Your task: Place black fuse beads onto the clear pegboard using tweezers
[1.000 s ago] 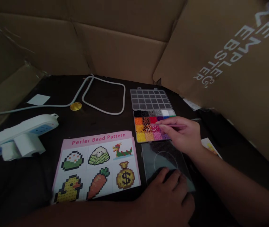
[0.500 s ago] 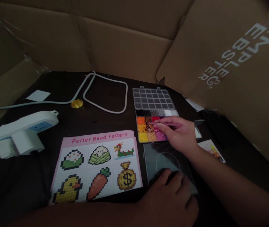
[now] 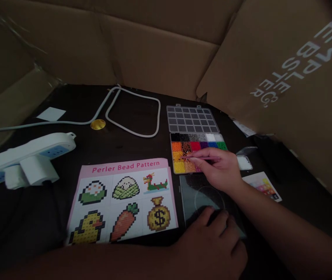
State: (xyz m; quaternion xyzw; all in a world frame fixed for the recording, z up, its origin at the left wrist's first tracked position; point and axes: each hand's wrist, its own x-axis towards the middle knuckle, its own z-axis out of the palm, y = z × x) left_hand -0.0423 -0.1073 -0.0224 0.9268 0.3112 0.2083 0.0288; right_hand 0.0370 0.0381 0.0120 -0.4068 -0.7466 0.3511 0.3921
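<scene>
My right hand (image 3: pixel 220 170) pinches thin pink tweezers (image 3: pixel 202 158), whose tips hover over the orange and yellow compartments of an open bead box (image 3: pixel 195 149). The box's clear lid (image 3: pixel 192 119) lies flat behind it. My left hand (image 3: pixel 212 243) rests with curled fingers on the near edge of a clear pegboard (image 3: pixel 196 194), which lies just in front of the bead box. A pink "Perler Bead Pattern" sheet (image 3: pixel 123 200) with several pixel pictures lies to the left of the pegboard.
A white power strip (image 3: pixel 22 155) with plugs sits at the left, its grey cable (image 3: pixel 130 112) looping across the dark table. A gold disc (image 3: pixel 98 124), a white paper slip (image 3: pixel 51 114) and a small colour card (image 3: pixel 262 184) lie about. Cardboard walls (image 3: pixel 271 77) surround the table.
My right hand with the tweezers has slid left and nearer across the bead box, from the red and pink compartments toward the orange ones. The view has shifted slightly; the left hand stays on the pegboard.
</scene>
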